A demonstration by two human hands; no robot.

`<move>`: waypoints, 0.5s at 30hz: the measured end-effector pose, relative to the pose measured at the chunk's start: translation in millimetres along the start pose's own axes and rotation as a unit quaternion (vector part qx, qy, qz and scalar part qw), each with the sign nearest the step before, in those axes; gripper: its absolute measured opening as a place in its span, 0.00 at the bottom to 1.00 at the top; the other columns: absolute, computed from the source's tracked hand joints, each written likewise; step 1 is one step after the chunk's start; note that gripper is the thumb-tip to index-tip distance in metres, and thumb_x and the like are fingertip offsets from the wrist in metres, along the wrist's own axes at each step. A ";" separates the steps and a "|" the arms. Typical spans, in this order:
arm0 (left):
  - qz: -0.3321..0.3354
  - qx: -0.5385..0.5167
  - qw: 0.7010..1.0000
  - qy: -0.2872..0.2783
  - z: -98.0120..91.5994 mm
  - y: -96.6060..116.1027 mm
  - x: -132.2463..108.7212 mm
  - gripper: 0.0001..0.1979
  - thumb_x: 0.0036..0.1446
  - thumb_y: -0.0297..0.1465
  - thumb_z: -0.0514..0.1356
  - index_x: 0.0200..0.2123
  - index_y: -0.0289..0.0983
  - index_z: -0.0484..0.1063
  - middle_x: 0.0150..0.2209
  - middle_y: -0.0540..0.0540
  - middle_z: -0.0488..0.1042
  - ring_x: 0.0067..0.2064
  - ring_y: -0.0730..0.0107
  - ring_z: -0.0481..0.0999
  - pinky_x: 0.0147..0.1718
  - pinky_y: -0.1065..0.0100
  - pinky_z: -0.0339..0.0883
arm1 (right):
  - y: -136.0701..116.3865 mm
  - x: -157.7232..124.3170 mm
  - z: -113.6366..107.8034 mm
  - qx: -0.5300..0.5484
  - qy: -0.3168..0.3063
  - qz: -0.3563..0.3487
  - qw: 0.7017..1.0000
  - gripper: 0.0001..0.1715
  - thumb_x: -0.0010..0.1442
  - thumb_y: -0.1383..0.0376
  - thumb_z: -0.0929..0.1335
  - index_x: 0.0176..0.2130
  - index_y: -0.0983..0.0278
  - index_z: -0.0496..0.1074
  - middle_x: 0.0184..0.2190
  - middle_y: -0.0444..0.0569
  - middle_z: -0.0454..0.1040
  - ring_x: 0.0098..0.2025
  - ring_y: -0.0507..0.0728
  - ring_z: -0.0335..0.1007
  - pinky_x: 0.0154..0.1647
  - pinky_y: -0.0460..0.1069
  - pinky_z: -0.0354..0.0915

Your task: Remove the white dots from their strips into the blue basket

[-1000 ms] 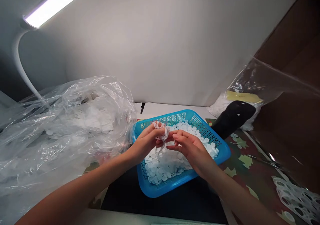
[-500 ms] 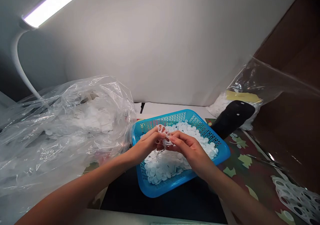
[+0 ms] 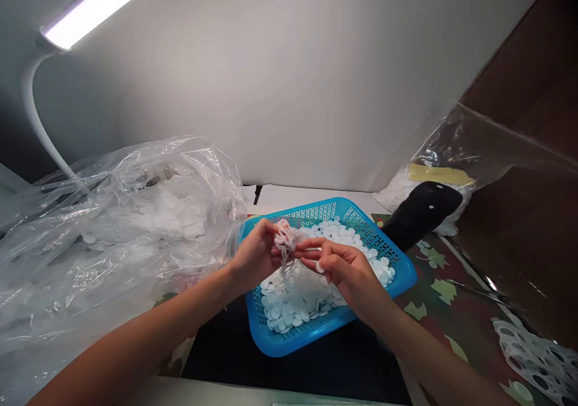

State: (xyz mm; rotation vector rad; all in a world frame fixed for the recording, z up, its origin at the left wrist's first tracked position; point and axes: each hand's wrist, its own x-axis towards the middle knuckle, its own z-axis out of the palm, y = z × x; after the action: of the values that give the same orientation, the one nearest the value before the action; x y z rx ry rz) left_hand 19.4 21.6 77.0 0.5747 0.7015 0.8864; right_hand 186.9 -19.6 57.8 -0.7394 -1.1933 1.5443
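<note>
My left hand (image 3: pixel 257 254) is closed on a bunched-up white sheet with punched holes (image 3: pixel 285 236), whose thin strips dangle below the fingers. To its right, my right hand (image 3: pixel 350 270) pinches a small round white disc (image 3: pixel 320 267) between thumb and finger. Its other fingertips reach to the edge of the bunched sheet. Both hands are over a blue plastic basket (image 3: pixel 276 347) with perforated walls. A heap of loose white discs (image 3: pixel 289 309) lies in the basket, partly hidden by the hands.
A large clear plastic bag (image 3: pixel 112 261) of white pieces fills the left side under a lamp (image 3: pixel 99 11). Behind the basket at right are a black object (image 3: pixel 419 210) and another clear bag (image 3: pixel 451 141). A punched white sheet (image 3: pixel 537 358) lies on the leaf-patterned surface at right.
My left hand has shifted slightly left with the bunched sheet. The right hand has drawn a little apart from it, and a disc now shows in its pinch.
</note>
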 end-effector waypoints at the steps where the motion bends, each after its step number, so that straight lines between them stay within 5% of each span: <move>1: 0.001 -0.010 1.000 -0.003 -0.6 0.4 0.4 0.09 0.47 0.27 0.49 0.18 0.35 0.62 0.15 0.52 0.57 0.18 0.77 0.57 0.23 0.73 0.62 | -0.8 -0.5 0.0 0.005 -0.008 0.000 1.000 0.16 0.52 0.74 0.63 0.16 0.66 0.64 0.43 0.49 0.72 0.50 0.58 0.66 0.55 0.54 0.61; 6: 0.022 0.021 0.999 -0.040 0.7 -2.2 -2.4 0.08 0.45 0.27 0.50 0.16 0.35 0.60 0.15 0.53 0.57 0.17 0.79 0.55 0.19 0.74 0.56 | -1.0 0.6 2.0 -0.036 0.010 -0.002 0.999 0.16 0.54 0.67 0.67 0.18 0.65 0.64 0.37 0.48 0.69 0.43 0.55 0.66 0.41 0.50 0.69; 15: 0.021 0.167 0.981 -0.095 1.4 -9.6 -8.5 0.05 0.44 0.31 0.51 0.21 0.35 0.62 0.19 0.50 0.65 0.22 0.74 0.62 0.21 0.71 0.53 | -3.7 2.6 9.1 -0.116 -0.004 0.023 0.993 0.14 0.58 0.57 0.66 0.27 0.64 0.68 0.25 0.42 0.67 0.27 0.49 0.64 0.28 0.44 0.66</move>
State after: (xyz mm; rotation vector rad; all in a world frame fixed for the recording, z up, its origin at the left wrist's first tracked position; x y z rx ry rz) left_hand 21.4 9.4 73.7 0.9632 0.6690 0.7441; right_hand 179.3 -20.1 64.4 -0.9183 -1.3854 1.4633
